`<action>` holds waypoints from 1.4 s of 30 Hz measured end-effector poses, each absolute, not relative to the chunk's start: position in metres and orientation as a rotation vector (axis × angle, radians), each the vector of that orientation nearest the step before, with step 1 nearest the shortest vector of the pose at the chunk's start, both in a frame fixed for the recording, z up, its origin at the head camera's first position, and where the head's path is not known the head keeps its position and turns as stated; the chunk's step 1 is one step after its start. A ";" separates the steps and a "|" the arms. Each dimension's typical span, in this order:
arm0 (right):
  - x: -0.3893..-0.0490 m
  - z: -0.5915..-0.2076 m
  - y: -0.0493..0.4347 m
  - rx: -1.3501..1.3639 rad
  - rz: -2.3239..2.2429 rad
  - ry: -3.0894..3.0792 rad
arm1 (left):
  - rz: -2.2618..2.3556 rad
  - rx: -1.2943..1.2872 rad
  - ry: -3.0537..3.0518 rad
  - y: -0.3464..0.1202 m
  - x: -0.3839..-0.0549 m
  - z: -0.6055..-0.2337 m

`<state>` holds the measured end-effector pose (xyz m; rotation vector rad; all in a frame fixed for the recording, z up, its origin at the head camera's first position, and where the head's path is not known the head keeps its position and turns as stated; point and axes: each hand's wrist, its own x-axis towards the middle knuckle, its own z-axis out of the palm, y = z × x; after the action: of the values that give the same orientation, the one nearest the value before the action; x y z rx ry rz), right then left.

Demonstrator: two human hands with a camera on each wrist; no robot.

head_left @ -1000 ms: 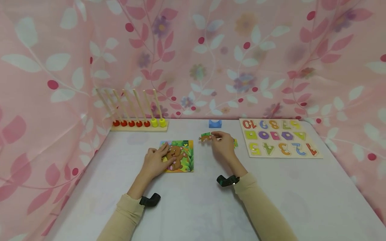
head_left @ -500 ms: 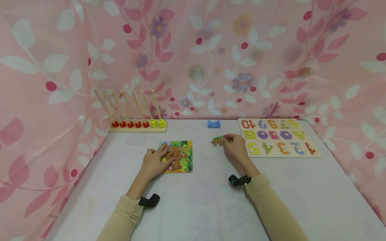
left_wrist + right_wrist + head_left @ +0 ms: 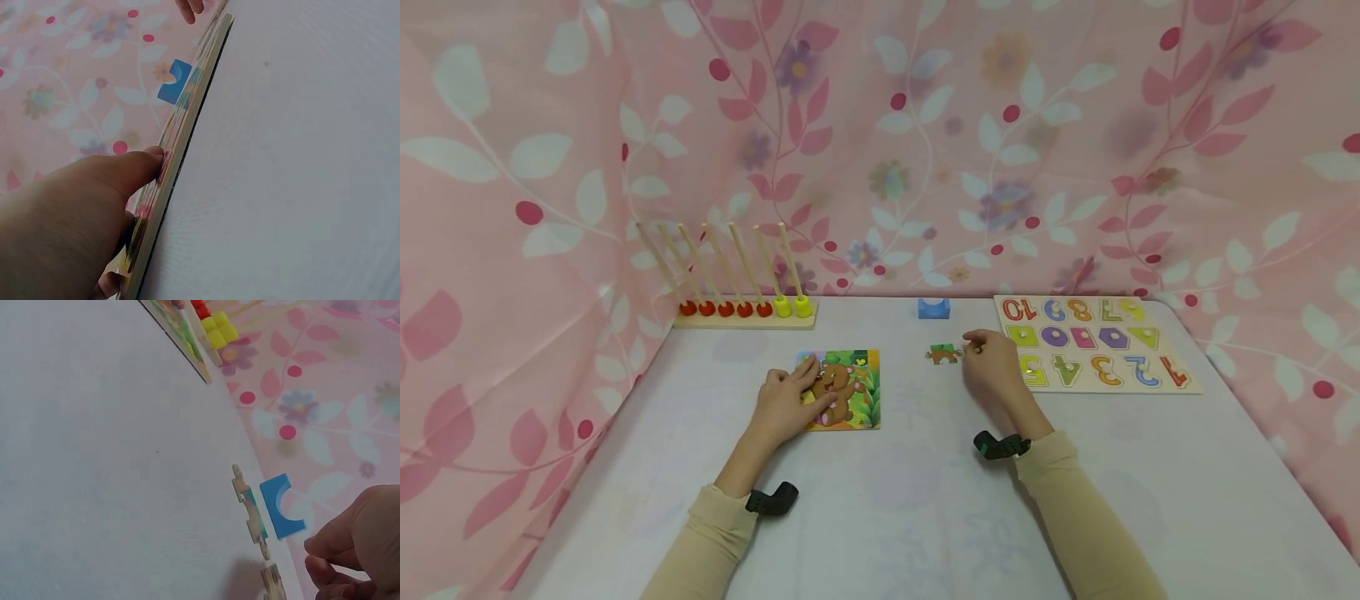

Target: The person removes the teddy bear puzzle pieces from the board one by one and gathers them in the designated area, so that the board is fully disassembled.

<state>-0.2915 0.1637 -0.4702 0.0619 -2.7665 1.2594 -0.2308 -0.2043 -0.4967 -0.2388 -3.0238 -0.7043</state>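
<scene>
My left hand rests on a square puzzle with a brown bear on a green leafy background. Its thumb lies on the bear; in the left wrist view the puzzle appears nearly edge-on. To the right, a loose jigsaw piece, brown and green, lies flat on the table. My right hand hovers beside that piece, thumb and fingers loosely curled with nothing between them. In the right wrist view a second jigsaw piece lies near the first, below the fingers; my hand hides it in the head view.
At the back left stands a wooden rack with upright pegs and red and yellow beads. A blue notched block sits at the back edge. On the right lies a number-and-shape board. A pink floral cloth encloses the table.
My right hand has carried the brown-and-green jigsaw piece to the right, set it down on the table and let go of it. The left hand has stayed on the bear puzzle.
</scene>
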 end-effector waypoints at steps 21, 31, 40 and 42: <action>-0.290 -0.464 0.142 0.197 1.356 -2.725 | -0.706 -0.209 -2.950 -0.206 -0.229 -0.487; -0.293 -0.466 0.097 0.460 1.382 -2.610 | -0.668 -0.052 -3.007 -0.198 -0.188 -0.480; -0.294 -0.468 0.029 0.608 1.490 -2.617 | -0.622 -0.007 -2.979 -0.196 -0.185 -0.493; -0.292 -0.467 0.012 0.628 1.522 -2.614 | -0.611 0.005 -2.980 -0.198 -0.184 -0.494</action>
<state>-0.2919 0.0117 -0.4666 0.6276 -2.6137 1.5217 -0.1843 -0.1982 -0.4941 0.0050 -2.9799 -0.6110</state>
